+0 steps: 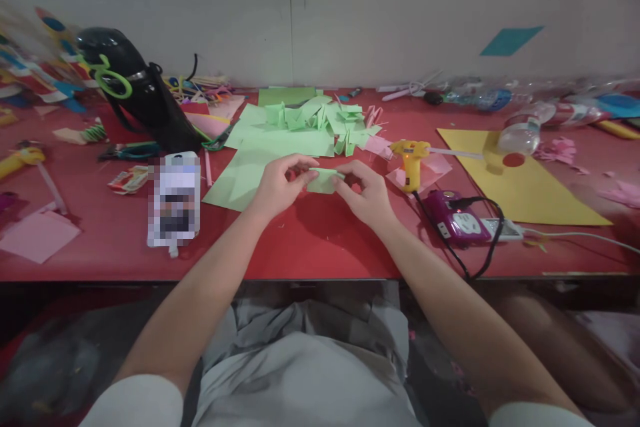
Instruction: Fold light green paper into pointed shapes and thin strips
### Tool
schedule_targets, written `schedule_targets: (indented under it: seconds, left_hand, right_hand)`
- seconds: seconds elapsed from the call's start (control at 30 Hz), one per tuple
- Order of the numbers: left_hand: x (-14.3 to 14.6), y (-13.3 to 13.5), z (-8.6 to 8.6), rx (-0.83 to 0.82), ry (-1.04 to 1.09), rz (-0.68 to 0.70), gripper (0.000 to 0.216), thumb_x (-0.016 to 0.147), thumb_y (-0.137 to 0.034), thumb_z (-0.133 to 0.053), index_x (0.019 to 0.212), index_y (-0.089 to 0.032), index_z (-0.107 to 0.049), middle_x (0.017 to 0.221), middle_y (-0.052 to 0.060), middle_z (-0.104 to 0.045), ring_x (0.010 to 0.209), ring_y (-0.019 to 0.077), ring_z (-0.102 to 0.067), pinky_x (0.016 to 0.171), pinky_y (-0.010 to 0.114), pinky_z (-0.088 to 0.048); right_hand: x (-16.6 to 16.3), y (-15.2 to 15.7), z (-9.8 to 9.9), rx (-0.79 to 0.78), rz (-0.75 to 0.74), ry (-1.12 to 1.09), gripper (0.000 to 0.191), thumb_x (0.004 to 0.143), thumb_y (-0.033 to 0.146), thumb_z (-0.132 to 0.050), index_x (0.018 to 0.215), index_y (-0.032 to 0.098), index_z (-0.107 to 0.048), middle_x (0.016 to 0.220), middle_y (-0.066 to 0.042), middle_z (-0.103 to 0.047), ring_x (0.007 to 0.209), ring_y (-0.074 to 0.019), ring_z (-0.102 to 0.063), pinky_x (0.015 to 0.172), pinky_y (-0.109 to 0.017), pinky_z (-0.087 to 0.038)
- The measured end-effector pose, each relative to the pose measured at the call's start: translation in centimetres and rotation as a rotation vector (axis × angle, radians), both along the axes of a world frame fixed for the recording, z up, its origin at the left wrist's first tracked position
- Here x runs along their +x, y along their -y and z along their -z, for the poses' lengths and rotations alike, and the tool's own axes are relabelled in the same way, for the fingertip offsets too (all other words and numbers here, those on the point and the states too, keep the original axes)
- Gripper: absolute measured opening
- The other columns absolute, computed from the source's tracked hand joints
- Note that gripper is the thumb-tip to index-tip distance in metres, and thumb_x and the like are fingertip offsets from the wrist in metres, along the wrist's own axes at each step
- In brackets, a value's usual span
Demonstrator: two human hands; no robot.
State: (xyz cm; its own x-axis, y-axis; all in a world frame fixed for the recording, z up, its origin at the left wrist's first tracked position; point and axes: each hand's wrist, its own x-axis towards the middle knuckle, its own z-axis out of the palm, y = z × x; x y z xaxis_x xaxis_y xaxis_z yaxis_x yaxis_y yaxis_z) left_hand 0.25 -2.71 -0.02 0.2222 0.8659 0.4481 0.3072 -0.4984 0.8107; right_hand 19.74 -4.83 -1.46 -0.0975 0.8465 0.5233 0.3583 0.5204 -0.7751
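Note:
A small piece of light green paper (323,182) is held between my two hands over the red table (320,247). My left hand (283,183) pinches its left edge between thumb and fingers. On the right edge, my right hand (364,190) grips it the same way. Just beyond my hands lie larger light green sheets (280,142), with several folded green paper pieces (320,115) heaped on them. A yellow glue gun (413,163) stands to the right of my right hand, over pink paper (435,170).
Left of my arms are a phone (175,200), a black bottle (145,90) and pliers (130,151). To the right, a purple power adapter (457,217) with a looped black cord sits near the table edge. A yellow sheet (540,193) lies under a plastic bottle (520,137).

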Motion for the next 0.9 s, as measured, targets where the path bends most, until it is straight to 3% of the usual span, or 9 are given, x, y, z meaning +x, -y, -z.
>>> schedule_targets:
  seconds: [0.1, 0.17, 0.23, 0.33, 0.67, 0.9]
  left_hand:
    - [0.0, 0.3, 0.1, 0.106, 0.008, -0.055, 0.012, 0.084, -0.03, -0.069, 0.085, -0.018, -0.07, 0.079, 0.003, -0.071, 0.066, 0.0122, -0.062, 0.059, 0.024, -0.048]
    - [0.2, 0.6, 0.2, 0.194, -0.008, -0.09, 0.013, 0.086, -0.031, -0.066, 0.085, -0.019, -0.07, 0.08, 0.003, -0.07, 0.066, 0.0117, -0.062, 0.061, 0.024, -0.05]
    - [0.5, 0.9, 0.3, 0.254, -0.03, -0.09, 0.013, 0.088, -0.031, -0.064, 0.085, -0.019, -0.069, 0.079, 0.003, -0.068, 0.066, 0.0112, -0.062, 0.063, 0.023, -0.051]
    - [0.9, 1.1, 0.4, 0.274, -0.051, -0.022, 0.013, 0.089, -0.03, -0.062, 0.086, -0.019, -0.068, 0.081, 0.003, -0.068, 0.069, 0.0114, -0.062, 0.063, 0.022, -0.053]
    - [1.3, 1.6, 0.5, -0.134, 0.075, 0.182, 0.019, 0.082, -0.036, -0.07, 0.088, -0.019, -0.064, 0.086, 0.004, -0.07, 0.079, 0.0162, -0.068, 0.073, 0.028, -0.056]
    - [1.2, 1.1, 0.8, -0.164, 0.028, 0.135, 0.022, 0.075, -0.034, -0.076, 0.082, -0.019, -0.062, 0.08, 0.002, -0.069, 0.076, 0.0163, -0.068, 0.073, 0.03, -0.056]
  right_hand:
    - [0.1, -0.2, 0.0, -0.055, 0.145, -0.102, 0.022, 0.084, 0.041, -0.069, 0.091, 0.021, -0.064, 0.065, 0.003, -0.055, 0.059, -0.0117, -0.049, 0.054, -0.026, -0.039]
    - [0.0, -0.2, -0.1, -0.117, 0.191, -0.163, 0.03, 0.085, 0.048, -0.067, 0.078, 0.021, -0.059, 0.056, 0.005, -0.048, 0.051, -0.0102, -0.043, 0.049, -0.026, -0.035]
    - [-0.1, -0.1, -0.3, -0.192, 0.122, -0.176, 0.042, 0.087, 0.055, -0.062, 0.065, 0.021, -0.052, 0.051, 0.005, -0.047, 0.046, -0.0096, -0.043, 0.046, -0.026, -0.034]
    - [-0.3, 0.0, -0.4, -0.288, -0.042, -0.164, 0.047, 0.087, 0.06, -0.058, 0.062, 0.02, -0.054, 0.052, 0.001, -0.055, 0.047, -0.0118, -0.052, 0.048, -0.027, -0.042]
    - [-0.4, -0.2, -0.3, -0.242, -0.141, -0.104, 0.035, 0.087, 0.055, -0.061, 0.082, 0.02, -0.064, 0.071, -0.001, -0.065, 0.065, -0.0145, -0.061, 0.063, -0.028, -0.052]
    - [-0.1, -0.2, -0.1, -0.117, -0.155, 0.067, 0.034, 0.093, 0.049, -0.054, 0.079, 0.02, -0.066, 0.078, -0.003, -0.064, 0.076, -0.016, -0.059, 0.072, -0.029, -0.049]
